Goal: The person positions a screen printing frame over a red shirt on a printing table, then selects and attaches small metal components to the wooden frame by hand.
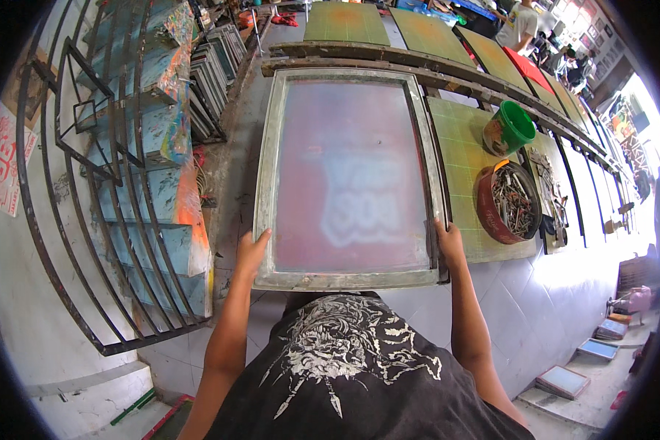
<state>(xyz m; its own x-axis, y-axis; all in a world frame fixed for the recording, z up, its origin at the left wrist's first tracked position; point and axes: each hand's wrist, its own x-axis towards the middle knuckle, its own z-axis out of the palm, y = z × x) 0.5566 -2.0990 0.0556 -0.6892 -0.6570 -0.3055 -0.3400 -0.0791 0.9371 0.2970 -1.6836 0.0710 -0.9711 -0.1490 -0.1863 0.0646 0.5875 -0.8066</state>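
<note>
Squarely before your torso, you are holding a framed screen [352, 176] by its two long sides, your left hand [252, 253] and right hand [449, 238] both gripping near the end closest to you. Your thumbs are showing along the edges, while your other fingers are mostly hiding from view. This paired hold is probably keeping the broad frame level and its pinkish mesh, bearing a pale patterned patch, free of touch. Whether the far end is resting on the wooden rail [345, 51] is hard to tell.

To your right, a green-topped table [451, 246] is carrying a green bucket [517, 126] and a round reddish tin [493, 213] of small metal pieces, perhaps standing there to stay within reach. Metal tools [550, 183] are lying just beyond the tin.

Around you, more green boards [345, 23] are lining the room past the rail, and pale tiled floor [502, 301] is catching light from the right. On the left, a black metal railing [59, 242] is curving before paint-splashed blue steps [136, 202], with slim frames [214, 62] standing stacked beyond. People [519, 31] are gathering at the far right.
</note>
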